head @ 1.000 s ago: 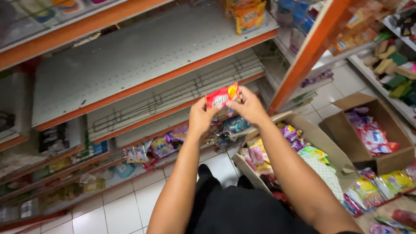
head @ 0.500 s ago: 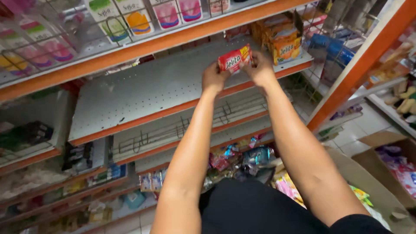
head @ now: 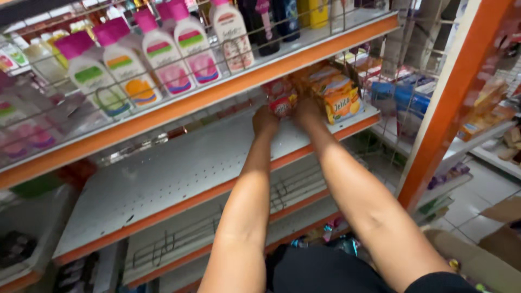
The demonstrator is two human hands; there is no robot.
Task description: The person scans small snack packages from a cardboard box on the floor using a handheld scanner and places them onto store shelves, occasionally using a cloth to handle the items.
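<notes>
Red, flat snack packet of glossy plastic (head: 280, 97) sits upright at the back right of the grey perforated metal shelf with its orange front edge (head: 179, 168), held between both hands. From the left hand (head: 265, 120) the packet lies at about one o'clock, just above the knuckles and touching the fingertips; from the right hand (head: 308, 111) it lies at about ten o'clock, just beside the fingers. Its long axis appears to run roughly up and down, tilted slightly to the left at the top, with its broad printed face turned out toward the aisle. The left grip is closed on the packet's lower edge; the right hand presses at its right side, though how far those fingers wrap around it is hidden, because that hand also lies against the next item. That neighbour, a row of orange and yellow foil snack pouches (head: 339, 97), stands touching the red packet at three o'clock, filling the shelf's right end up to the wire divider. Both hands are about equally near the packet, the left a little lower. Overhead, at twelve o'clock, white lotion bottles with pink caps (head: 190, 46) stand behind a wire rail on the upper shelf. To the left of the hands, at nine o'clock, the grey shelf runs on bare.
</notes>
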